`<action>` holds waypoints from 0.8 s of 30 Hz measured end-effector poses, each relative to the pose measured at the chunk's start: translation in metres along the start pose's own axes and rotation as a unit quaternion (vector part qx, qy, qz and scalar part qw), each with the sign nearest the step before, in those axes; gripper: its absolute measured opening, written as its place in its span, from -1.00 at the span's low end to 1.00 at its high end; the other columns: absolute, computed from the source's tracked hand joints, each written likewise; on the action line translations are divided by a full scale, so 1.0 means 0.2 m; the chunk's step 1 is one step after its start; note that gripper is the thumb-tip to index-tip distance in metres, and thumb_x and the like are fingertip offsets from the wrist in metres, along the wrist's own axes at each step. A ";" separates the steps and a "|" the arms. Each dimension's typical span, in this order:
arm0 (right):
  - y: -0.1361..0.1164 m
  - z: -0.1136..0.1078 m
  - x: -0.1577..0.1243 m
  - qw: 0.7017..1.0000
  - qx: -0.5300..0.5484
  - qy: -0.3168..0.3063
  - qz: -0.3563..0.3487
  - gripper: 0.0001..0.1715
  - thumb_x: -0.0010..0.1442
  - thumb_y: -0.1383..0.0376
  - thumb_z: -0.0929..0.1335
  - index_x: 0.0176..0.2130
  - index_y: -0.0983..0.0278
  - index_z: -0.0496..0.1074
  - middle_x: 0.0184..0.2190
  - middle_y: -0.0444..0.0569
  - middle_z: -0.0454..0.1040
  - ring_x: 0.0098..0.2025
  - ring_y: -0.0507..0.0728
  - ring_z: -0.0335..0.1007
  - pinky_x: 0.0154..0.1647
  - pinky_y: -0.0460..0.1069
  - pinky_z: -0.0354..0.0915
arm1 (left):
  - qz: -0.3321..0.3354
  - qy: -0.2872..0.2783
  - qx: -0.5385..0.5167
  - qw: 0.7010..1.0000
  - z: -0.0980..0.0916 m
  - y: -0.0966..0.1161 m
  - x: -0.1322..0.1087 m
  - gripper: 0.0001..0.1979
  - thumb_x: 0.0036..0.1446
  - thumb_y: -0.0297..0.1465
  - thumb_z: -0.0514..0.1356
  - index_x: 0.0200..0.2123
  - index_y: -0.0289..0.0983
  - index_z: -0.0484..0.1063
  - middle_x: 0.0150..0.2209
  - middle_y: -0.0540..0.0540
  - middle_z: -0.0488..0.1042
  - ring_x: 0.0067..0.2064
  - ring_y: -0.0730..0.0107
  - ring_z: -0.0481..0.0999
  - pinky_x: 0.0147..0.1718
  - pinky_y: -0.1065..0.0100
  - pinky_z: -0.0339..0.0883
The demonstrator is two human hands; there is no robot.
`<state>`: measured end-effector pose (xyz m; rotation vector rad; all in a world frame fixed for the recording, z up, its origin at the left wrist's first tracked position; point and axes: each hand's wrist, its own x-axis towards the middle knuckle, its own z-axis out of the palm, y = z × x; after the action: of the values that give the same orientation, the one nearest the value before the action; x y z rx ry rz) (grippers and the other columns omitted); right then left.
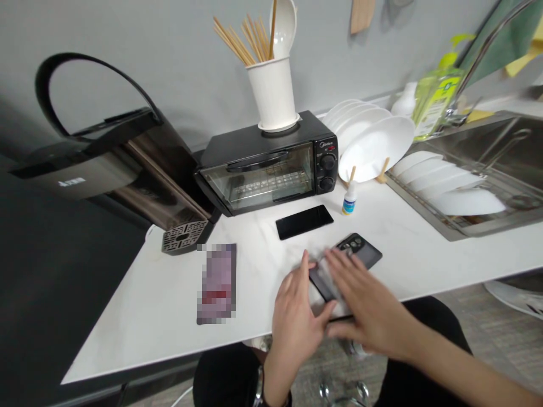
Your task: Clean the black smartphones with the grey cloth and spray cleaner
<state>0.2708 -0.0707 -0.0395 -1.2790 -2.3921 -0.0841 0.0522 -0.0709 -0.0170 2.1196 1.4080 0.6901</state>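
A dark smartphone [368, 252] lies back side up near the counter's front edge, its camera block at the far right end. My left hand [294, 311] braces its near-left end, index finger and thumb apart along its edges. My right hand [367, 305] lies across the phone's back with fingers stretched out, slightly blurred by motion. A pale, blurred patch shows by its fingertips; I cannot tell what it is. Much of the phone is hidden under the right hand. Behind it lies a black phone [304, 221], and a small white bottle [349, 198] with a blue label stands nearby.
A pixelated purple rectangle [218, 282] lies to the left on the white counter [148, 328]. Behind are a coffee machine [144, 181], a toaster oven [271, 164] bearing a cup of chopsticks [274, 93], and racked plates [377, 147]. The sink [445, 226] holds several dishes.
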 end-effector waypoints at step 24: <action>0.07 -0.07 -0.08 0.999 0.002 -0.030 -0.035 0.12 0.44 -0.16 0.25 0.55 0.41 -0.30 0.52 0.26 0.01 0.55 0.36 -0.05 0.48 0.34 0.10 | -0.006 0.009 -0.002 1.000 0.00 -0.01 0.01 0.10 0.17 -0.38 0.40 0.54 -0.05 -0.27 0.29 -0.13 0.43 0.29 0.04 0.42 0.30 -0.02 0.33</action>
<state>0.2949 -0.0790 -0.0356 -1.2128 -2.4869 -0.0615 0.0525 -0.0688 -0.0183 2.1041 1.4266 0.7090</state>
